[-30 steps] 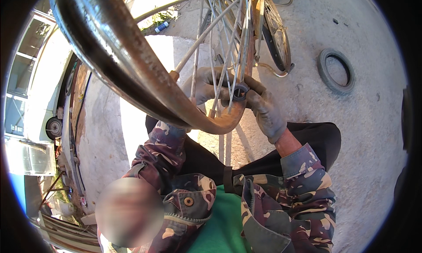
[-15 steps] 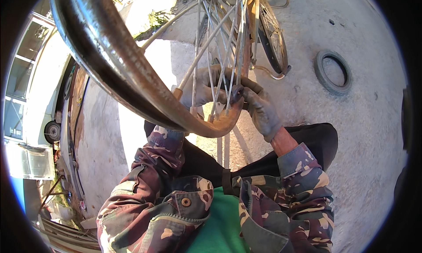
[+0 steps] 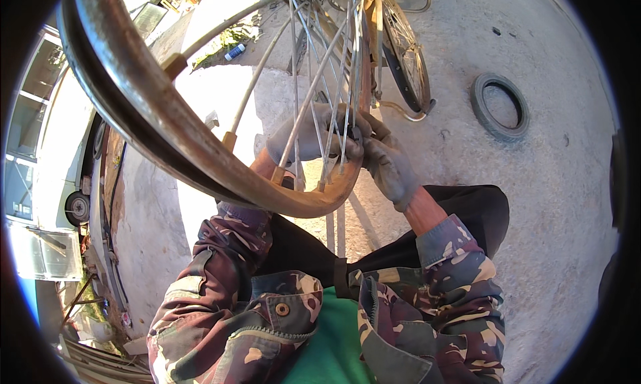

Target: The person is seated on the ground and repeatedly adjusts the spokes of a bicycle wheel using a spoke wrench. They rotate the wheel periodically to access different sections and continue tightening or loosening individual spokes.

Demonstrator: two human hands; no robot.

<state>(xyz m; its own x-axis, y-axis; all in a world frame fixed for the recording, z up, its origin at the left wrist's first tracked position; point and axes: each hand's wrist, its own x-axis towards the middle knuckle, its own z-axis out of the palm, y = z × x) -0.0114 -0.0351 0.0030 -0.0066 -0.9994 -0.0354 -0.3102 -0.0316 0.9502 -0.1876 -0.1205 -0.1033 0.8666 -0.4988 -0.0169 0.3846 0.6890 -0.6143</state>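
Observation:
A bare, rust-marked bicycle wheel rim (image 3: 183,127) curves across the upper left, standing up before me. Metal spokes (image 3: 259,83) run from it toward the top of the head view. Through the spokes reaches my left hand (image 3: 307,138), in a grey glove, its fingers bent and closed near the rim's right side. My right hand (image 3: 394,167), gloved too, pinches from the right at the same spot. Between the fingertips shows a small dark piece (image 3: 355,134), too small to name. Spokes and rim partly cover the left fingers.
Beyond the rim stands another bicycle wheel (image 3: 410,57) with its tyre, beside a rusty frame. A loose grey tyre (image 3: 477,103) lies on the concrete at the right. A white vehicle (image 3: 50,130) stands at the far left, and a blue-and-white container (image 3: 235,52) lies near some weeds.
The rim has shifted slightly left and down in view, showing more spokes. Both hands stay together at the same part of the rim, with the left glove showing more fully.

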